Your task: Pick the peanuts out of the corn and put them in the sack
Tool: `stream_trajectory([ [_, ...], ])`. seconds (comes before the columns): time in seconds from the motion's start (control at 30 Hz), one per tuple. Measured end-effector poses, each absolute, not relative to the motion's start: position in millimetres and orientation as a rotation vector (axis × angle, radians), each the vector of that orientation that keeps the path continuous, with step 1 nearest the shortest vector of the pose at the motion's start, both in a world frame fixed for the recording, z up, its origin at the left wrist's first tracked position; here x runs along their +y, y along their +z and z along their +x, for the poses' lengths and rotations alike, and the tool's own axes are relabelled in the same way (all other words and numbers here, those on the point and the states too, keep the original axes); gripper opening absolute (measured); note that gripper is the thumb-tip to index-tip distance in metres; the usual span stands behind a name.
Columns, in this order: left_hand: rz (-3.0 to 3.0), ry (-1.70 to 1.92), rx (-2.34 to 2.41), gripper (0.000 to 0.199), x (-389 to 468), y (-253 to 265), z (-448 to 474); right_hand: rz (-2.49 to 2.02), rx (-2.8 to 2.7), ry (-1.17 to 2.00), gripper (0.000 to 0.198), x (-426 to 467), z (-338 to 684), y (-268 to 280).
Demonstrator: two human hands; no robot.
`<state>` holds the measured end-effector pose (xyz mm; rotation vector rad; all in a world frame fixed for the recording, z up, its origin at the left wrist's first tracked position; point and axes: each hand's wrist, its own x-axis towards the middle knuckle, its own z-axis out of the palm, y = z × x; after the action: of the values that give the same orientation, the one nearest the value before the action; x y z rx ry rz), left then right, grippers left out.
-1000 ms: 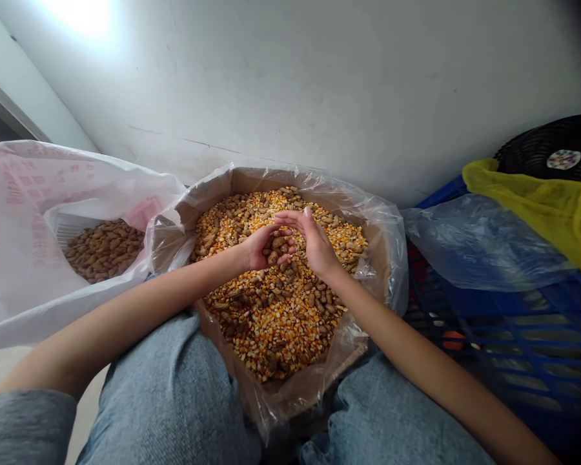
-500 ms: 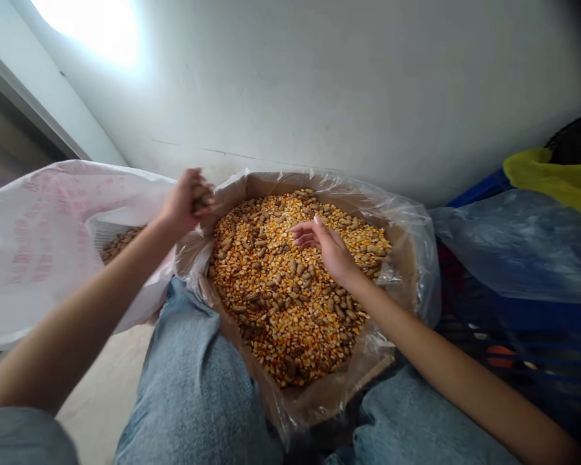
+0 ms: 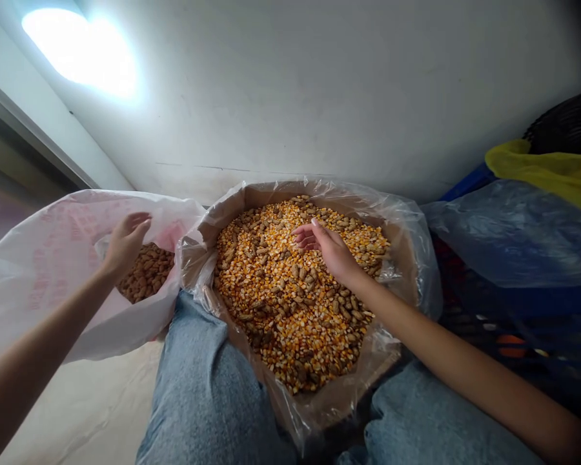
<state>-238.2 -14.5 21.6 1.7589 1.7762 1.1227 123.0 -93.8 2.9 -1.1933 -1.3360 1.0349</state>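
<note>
Left hand: fingers loosely bent over the mouth of the white printed sack (image 3: 72, 326); the palm of the left hand (image 3: 124, 245) is hidden, so whether it holds anything cannot be told.
Right hand: relaxed and open, nothing visible in it; the right hand (image 3: 332, 250) hovers above the plastic-lined carton.
Sack peanuts: a pile of unshelled peanuts (image 3: 148, 274) already lies inside, towards the right edge.
Carton peanuts: many remain among the corn kernels (image 3: 300, 339), thickly near the right edge; separation looks far from complete.

It's a room indoors, home or storeroom I can't tell, with a white wall (image 3: 295, 84), blue crate (image 3: 470, 183), sack (image 3: 19, 284) of peanuts (image 3: 148, 278) and box (image 3: 403, 255) of corn (image 3: 295, 349).
</note>
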Motion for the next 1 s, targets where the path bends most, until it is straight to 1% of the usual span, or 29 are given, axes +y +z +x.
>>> stream_trajectory([
  [0.03,1.805,1.224,1.597,0.023,-15,24,-218,-1.213,-1.324,0.994,0.046,-93,124,2],
  [0.07,1.837,1.248,1.431,0.025,-16,27,-197,-1.235,-1.322,0.948,0.046,-92,126,0],
  [0.17,1.859,1.091,1.214,0.033,-19,25,-127,-1.327,-1.329,0.785,0.042,-88,133,-9],
  [0.27,1.879,0.834,1.257,0.044,-20,1,-64,-1.475,-1.281,0.635,0.04,-85,143,-25],
  [0.4,1.915,0.55,1.613,0.054,-20,-45,-16,-1.876,-1.137,0.611,0.043,-82,158,-45],
  [0.47,1.947,0.504,1.699,0.056,-21,-59,-8,-2.058,-1.094,0.63,0.046,-80,166,-50],
  [0.53,2.012,0.531,1.706,0.056,-20,-65,-5,-2.139,-1.114,0.6,0.048,-77,176,-50],
  [0.67,2.122,0.633,1.673,0.055,-6,-63,-9,-2.159,-1.094,0.437,0.043,-68,199,-46],
  [0.8,2.073,0.728,1.825,0.053,24,-64,-21,-2.155,-0.9,0.42,0.038,-50,220,-49],
  [0.9,2.005,0.705,1.904,0.052,42,-70,-31,-2.146,-0.8,0.379,0.038,-33,232,-56],
  [1.0,2.046,0.677,1.881,0.051,51,-75,-35,-2.15,-0.814,0.314,0.04,-19,239,-62],
])
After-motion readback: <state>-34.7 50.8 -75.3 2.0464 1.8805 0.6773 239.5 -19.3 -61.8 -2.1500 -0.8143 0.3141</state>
